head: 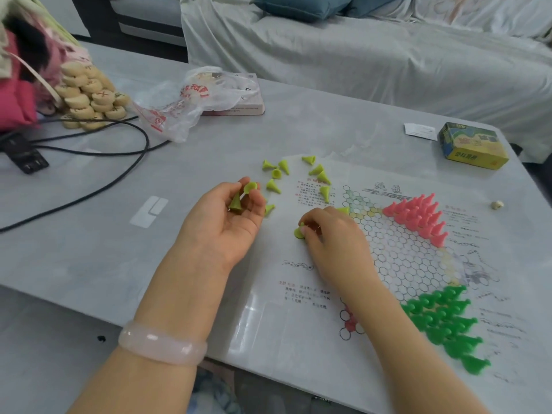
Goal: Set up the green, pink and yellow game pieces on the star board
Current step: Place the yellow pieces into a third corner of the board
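Right hand (331, 234) pinches 1 yellow piece (298, 233) at the star board's (397, 252) left edge; left hand (230, 216) grips 2 more. Pink and green triangles look filled; yellow placing comes next.

– What colours are the small plastic cone pieces?
– Pink cones (418, 215), dark green cones (448, 324), yellow-green cones (298, 174).
– And the thin paper star board (397, 249)?
– White, black-outlined hexagon cells, red and black print, on a pale grey marbled bench (89, 249).

Both hands low, fingers curled.
Left hand (227, 218) palm-up, pinching; right hand (331, 234) knuckles-up, pinching; forearms bare.
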A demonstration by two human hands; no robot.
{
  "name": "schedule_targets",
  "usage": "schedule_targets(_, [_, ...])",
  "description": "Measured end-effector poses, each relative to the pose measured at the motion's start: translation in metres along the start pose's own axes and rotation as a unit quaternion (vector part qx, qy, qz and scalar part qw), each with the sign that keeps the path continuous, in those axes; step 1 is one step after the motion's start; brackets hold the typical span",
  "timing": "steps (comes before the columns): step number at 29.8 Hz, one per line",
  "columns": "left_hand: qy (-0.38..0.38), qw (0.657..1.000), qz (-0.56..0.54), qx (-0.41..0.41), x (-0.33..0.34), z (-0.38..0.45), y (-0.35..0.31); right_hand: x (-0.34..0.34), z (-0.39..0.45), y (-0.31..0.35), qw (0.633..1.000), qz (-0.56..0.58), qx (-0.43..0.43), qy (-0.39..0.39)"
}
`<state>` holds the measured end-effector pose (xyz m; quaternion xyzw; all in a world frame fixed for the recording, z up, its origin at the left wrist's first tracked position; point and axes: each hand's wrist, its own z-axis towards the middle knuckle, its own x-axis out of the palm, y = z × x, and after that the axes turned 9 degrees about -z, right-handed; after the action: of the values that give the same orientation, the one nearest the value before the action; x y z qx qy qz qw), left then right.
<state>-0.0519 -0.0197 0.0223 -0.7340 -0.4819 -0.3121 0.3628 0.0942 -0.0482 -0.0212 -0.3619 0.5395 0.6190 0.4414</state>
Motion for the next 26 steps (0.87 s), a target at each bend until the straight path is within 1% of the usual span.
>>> schedule_targets(6, [-0.001, 1.000, 0.006, 0.000, 0.001, -0.002, 0.000, 0.001, -0.002, 0.001, 1.000, -0.014, -0.016, -0.007])
schedule_targets(9, [0.006, 1.000, 0.023, 0.000, 0.001, -0.003, 0.003, -0.001, -0.001, -0.003, 1.000, 0.002, -0.026, 0.007])
schedule_targets(11, [0.015, 0.998, 0.062, -0.004, 0.001, -0.004, 0.007, -0.007, 0.000, -0.005, 0.999, 0.046, -0.026, 0.003])
schedule_targets(13, [0.031, 0.993, 0.112, -0.014, 0.001, -0.005, 0.012, -0.018, 0.000, -0.004, 0.993, 0.108, -0.031, -0.035])
schedule_targets(15, [0.044, 0.989, 0.140, -0.034, 0.001, -0.006, 0.018, -0.028, -0.001, 0.001, 0.982, 0.170, -0.047, -0.068])
schedule_targets(17, [0.046, 0.988, 0.133, -0.058, 0.002, -0.008, 0.022, -0.034, -0.003, 0.006, 0.972, 0.210, -0.077, -0.069])
schedule_targets(20, [0.045, 0.989, 0.105, -0.098, 0.002, -0.009, 0.026, -0.036, -0.005, 0.010, 0.969, 0.215, -0.112, -0.053])
schedule_targets(22, [0.046, 0.989, 0.072, -0.117, 0.002, -0.008, 0.027, -0.035, -0.006, 0.011, 0.963, 0.253, -0.081, -0.049])
schedule_targets(24, [0.050, 0.989, 0.045, -0.131, 0.002, -0.009, 0.028, -0.034, -0.006, 0.012, 0.945, 0.323, -0.028, -0.050])
schedule_targets(26, [0.052, 0.989, 0.043, -0.133, 0.003, -0.010, 0.030, -0.034, -0.007, 0.013, 0.926, 0.373, 0.007, -0.058])
